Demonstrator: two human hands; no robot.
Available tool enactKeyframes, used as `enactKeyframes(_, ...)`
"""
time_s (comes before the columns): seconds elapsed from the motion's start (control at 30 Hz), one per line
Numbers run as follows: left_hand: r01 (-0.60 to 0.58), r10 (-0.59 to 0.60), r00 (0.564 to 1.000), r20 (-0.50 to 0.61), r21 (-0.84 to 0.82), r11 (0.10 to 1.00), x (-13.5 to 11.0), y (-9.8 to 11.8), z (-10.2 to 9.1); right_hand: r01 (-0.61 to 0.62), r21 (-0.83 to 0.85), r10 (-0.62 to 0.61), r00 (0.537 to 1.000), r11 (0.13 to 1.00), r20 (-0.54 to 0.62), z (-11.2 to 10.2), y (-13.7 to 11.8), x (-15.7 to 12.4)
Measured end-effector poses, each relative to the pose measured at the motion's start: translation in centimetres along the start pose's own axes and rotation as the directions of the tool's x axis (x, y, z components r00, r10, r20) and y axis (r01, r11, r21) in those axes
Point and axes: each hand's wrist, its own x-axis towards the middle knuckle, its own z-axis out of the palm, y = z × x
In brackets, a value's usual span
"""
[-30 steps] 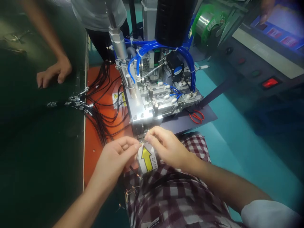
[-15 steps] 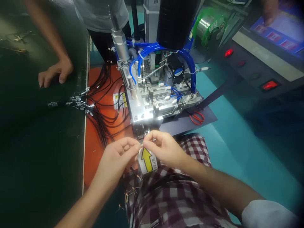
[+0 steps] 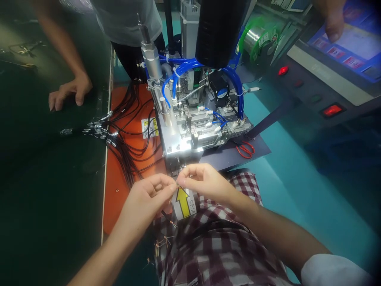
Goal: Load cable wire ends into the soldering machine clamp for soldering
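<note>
Teal bench (image 3: 291, 167) carried one orange mat (image 3: 119, 190) with one metal fixture (image 3: 184, 137) on it. Blue air hoses (image 3: 235, 79) looped over the top, one small fan (image 3: 220, 88) sat behind them. One fat black cylinder (image 3: 218, 31) hung in front and blocked the fixture's rear. Left hand (image 3: 147, 198) and right hand (image 3: 205, 182) met just in front of the fixture's front edge. Thumb and forefinger of each pinched one thin wire end (image 3: 177, 186), other fingers curled. Wire end sat between the two pinches, right above one yellow arrow label (image 3: 183, 201). Fingertips hid most of it, so couldn't tell if it touched the fixture. Black wire bundle (image 3: 131, 131) fanned over the mat left of the fixture. Its metal terminals (image 3: 97, 129) spilled onto the dark green surface (image 3: 44, 178), too many to count. One pair of red scissors (image 3: 245, 149) lay on a dark sheet (image 3: 226, 153) to the right, well apart from both hands. Checked cloth (image 3: 214, 246) lay under the forearms. Control box (image 3: 321, 91) showed two red lamps lit. Two other hands in view: co-worker's hand (image 3: 70, 91) curled on the green surface, second hand (image 3: 333, 24) on the touch screen (image 3: 351, 43). One green spool (image 3: 258, 35) stood behind.
</note>
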Motion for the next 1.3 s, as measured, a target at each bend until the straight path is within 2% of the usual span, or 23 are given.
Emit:
enactKeyframes(0.2, 0.001, -0.001, 1.000, 0.007, -0.013, 1.000, 0.0, 0.2, 0.0, -0.080, 0.067, 0.077, 0.996, 0.995, 0.043, -0.6, -0.1, 0.0)
enactKeyframes(0.37, -0.016, 0.016, 1.000, 0.016, 0.011, 1.000, 0.1, 0.3, -0.1, -0.093, 0.086, 0.084, 0.991, 0.992, 0.106, -0.9, 0.0, 0.0)
enactKeyframes(0.6, -0.015, 0.014, 1.000, 0.021, 0.029, 0.999, 0.2, 0.3, -0.1, 0.093, -0.043, -0.093, 0.996, 0.995, -0.010, -0.7, 0.4, -0.1)
enactKeyframes(0.77, -0.038, 0.037, 0.999, 0.033, 0.026, 0.999, 0.1, 0.4, -0.1, 0.220, -0.112, -0.218, 0.976, 0.969, 0.029, -0.7, 0.8, -0.2)
enactKeyframes(0.93, -0.027, 0.026, 0.999, 0.031, 0.042, 0.999, 0.2, 0.3, -0.1, 0.239, -0.175, -0.238, 0.971, 0.955, 0.026, -0.7, 1.0, -0.2)
enactKeyframes(1.13, -0.043, 0.040, 0.997, 0.064, 0.047, 0.998, 0.4, 0.1, -0.2, 0.419, -0.281, -0.422, 0.905, 0.864, 0.051, -0.8, 0.9, -0.1)
enactKeyframes(1.2, -0.033, 0.029, 0.997, 0.065, 0.060, 0.998, 0.4, 0.1, -0.3, 0.418, -0.301, -0.424, 0.904, 0.857, 0.047, -0.7, 1.0, -0.1)
enactKeyframes(1.3, -0.013, 0.009, 0.998, 0.055, 0.073, 0.997, 0.3, 0.4, -0.3, 0.341, -0.309, -0.351, 0.936, 0.887, 0.027, -0.6, 1.1, -0.1)
